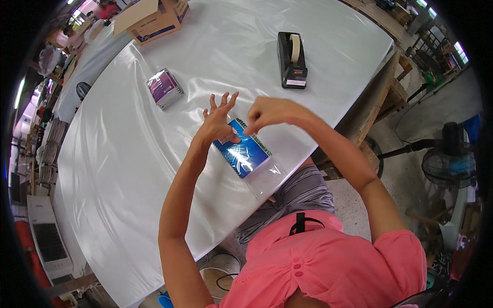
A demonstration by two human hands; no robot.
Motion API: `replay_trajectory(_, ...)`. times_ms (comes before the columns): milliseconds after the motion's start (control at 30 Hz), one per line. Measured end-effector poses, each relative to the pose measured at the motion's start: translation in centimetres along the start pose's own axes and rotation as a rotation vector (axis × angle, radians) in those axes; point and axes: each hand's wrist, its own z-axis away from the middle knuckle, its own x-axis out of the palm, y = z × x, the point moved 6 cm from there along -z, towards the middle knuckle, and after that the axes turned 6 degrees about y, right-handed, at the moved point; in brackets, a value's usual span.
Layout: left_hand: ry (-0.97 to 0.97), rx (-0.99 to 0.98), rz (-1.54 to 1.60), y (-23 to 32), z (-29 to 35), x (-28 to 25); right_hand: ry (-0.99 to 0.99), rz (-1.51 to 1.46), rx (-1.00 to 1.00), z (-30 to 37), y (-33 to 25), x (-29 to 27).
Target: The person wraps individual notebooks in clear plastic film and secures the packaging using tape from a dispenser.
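Note:
A blue packet in a clear plastic sleeve (pixel 245 154) lies on the white plastic-covered table (pixel 128 154), near its front edge. My left hand (pixel 218 120) presses on the packet's far left corner, thumb on it and fingers spread upward. My right hand (pixel 267 114) pinches at the packet's far edge with its fingertips together; what it pinches is too small to tell. The loose end of the clear sleeve (pixel 267 179) sticks out toward me.
A black tape dispenser (pixel 291 60) stands to the far right on the table. A purple wrapped packet (pixel 164 88) lies to the far left. A cardboard box (pixel 154 20) sits at the table's far end. A standing fan (pixel 452 164) is on the floor, right.

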Motion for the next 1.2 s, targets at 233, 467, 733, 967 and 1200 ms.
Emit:
replay_trajectory(233, 0.019, 0.009, 0.004, -0.1, -0.1, 0.3, -0.164, 0.418, 0.091, -2.6, -1.6, 4.4)
replay_trajectory(467, -0.046, 0.015, -0.072, -0.1, -0.2, 0.2, -0.172, 1.006, 0.079, -3.0, -2.7, 4.1)
replay_trajectory(733, 0.822, -0.190, -0.120, -7.1, 6.5, -3.6, -0.134, 0.554, 0.160, -1.0, 3.1, 4.0)
replay_trajectory(967, 0.290, -0.383, 0.056, -5.2, 11.8, 6.7, 0.187, -0.036, -0.037, 0.2, 5.5, 6.2)
replay_trajectory(1200, 0.436, -0.181, 1.228, 1.4, 14.0, 4.5, 0.242, -0.685, 0.056, 4.5, 3.8, 6.3)
